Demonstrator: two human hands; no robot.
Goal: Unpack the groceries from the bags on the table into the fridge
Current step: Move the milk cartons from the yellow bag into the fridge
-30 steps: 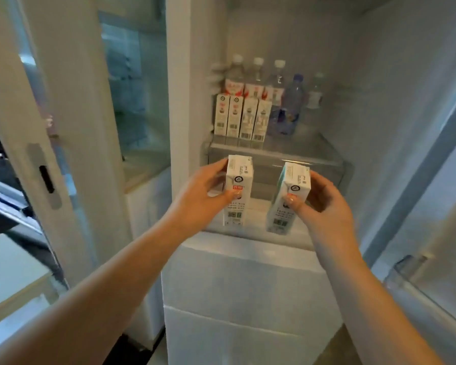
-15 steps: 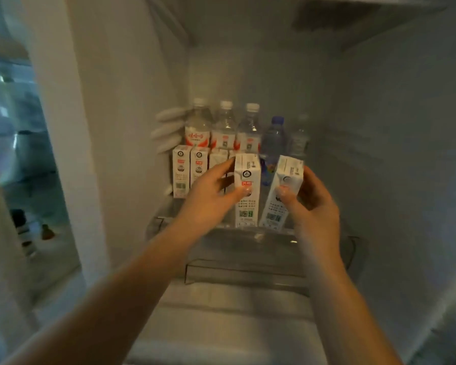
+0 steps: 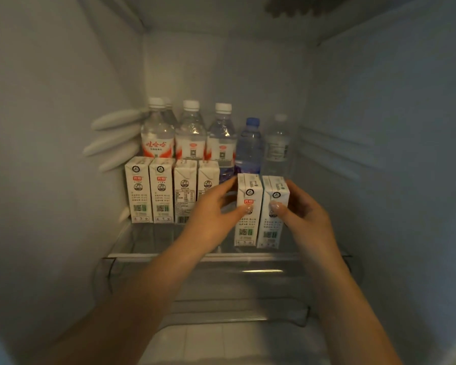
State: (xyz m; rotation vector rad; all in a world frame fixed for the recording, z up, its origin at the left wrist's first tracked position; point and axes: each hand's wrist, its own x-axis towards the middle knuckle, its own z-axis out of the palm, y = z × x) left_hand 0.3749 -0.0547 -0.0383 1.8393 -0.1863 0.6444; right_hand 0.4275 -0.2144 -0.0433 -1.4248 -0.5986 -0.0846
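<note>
White cartons upright — tops up, seemingly — in both hands.

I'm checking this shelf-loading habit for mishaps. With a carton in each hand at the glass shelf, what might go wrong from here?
The left hand and right hand set their two cartons near the glass shelf's front edge; released carelessly, either might tip off. Pushing them back may knock the blue-capped bottle right behind.
</note>
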